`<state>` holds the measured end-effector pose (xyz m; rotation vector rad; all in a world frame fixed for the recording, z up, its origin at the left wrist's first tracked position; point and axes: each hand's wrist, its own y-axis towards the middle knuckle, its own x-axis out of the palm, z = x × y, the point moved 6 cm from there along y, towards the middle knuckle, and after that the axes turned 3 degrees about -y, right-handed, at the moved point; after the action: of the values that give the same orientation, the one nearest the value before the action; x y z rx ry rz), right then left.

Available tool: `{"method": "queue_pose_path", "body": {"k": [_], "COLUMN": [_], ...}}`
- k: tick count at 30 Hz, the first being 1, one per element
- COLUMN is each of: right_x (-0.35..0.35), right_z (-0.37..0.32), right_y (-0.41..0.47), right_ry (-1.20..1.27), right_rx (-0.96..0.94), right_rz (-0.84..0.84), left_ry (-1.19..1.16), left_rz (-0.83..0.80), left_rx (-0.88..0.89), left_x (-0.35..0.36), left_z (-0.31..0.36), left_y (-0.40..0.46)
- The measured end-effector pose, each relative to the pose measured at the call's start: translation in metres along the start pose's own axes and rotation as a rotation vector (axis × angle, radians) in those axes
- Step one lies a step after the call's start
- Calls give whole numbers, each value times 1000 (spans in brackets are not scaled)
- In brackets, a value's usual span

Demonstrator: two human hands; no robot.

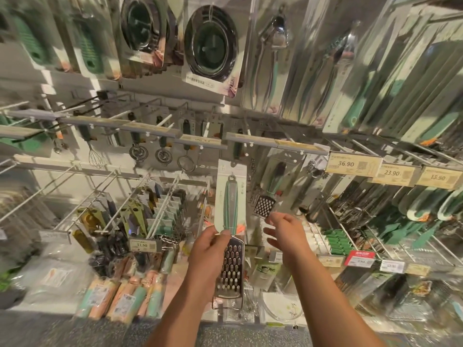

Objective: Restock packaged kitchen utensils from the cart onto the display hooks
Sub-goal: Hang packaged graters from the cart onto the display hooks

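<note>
Holding: left hand pinches the carded grater where the backing card meets the metal blade, thumb and fingers curled onto it.
Grater position: upright in front of the display wall, green handle on its white card pointing up, perforated steel blade hanging down past the wrist.
Card top: right up by the white hook under the grey rail; whether the card hole is on the hook, cannot tell.
Right hand: free, fingers loosely spread and relaxed, holding nothing, just beside the card's right edge.
Next door: second grater hangs on the neighbouring hook, its small blade just above the right fingertips, not touching as far as can be seen.
Above: packaged round strainers and a garlic press on the upper row.
Left of centre: whisks and small sieves dangle behind the rail.
Right side: price tags reading 36.90, 23.90 and 15.90 along the rail, with green-handled tools behind.
Low down: pastel pink and mint wrapped items lie on the bottom shelf; another tag reads 12.90.
Blur: edges of the view are smeared, so small print is unreadable.
</note>
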<state>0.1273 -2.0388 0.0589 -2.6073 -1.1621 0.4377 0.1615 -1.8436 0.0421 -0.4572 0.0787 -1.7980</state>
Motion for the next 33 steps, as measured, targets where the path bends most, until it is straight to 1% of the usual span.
{"method": "queue_pose_path", "body": {"k": [3,6,9,13,18,24,27,33], "right_x": [10,20,21,11,-2,-17,-26,-32], "right_z": [-1,-7,-7,-6,-2,0,-3,-11], "right_y": [-13,-29,-33,-31,-32,-29,-23,-12], "right_ry": [53,100,104,123,164,206,204,181], "right_rx": [-53,-120,-165,-216,-242,-251,-265,-238], "right_rz": [-90,-197,-224,-194,-147,-40,2,40], "left_ry": [2,72,136,231,261,202,193,169], "left_rz": [-22,-24,-52,-133,-179,-201,-230,-220], "left_rx": [-10,-17,-38,-28,-43,-81,-59,-28], "left_x": [5,10,16,28,36,44,47,46], "left_z": [-3,-6,-10,-11,-14,-18,-16,-12], "left_y": [0,-3,-5,-10,-10,-10,-9,-7]}}
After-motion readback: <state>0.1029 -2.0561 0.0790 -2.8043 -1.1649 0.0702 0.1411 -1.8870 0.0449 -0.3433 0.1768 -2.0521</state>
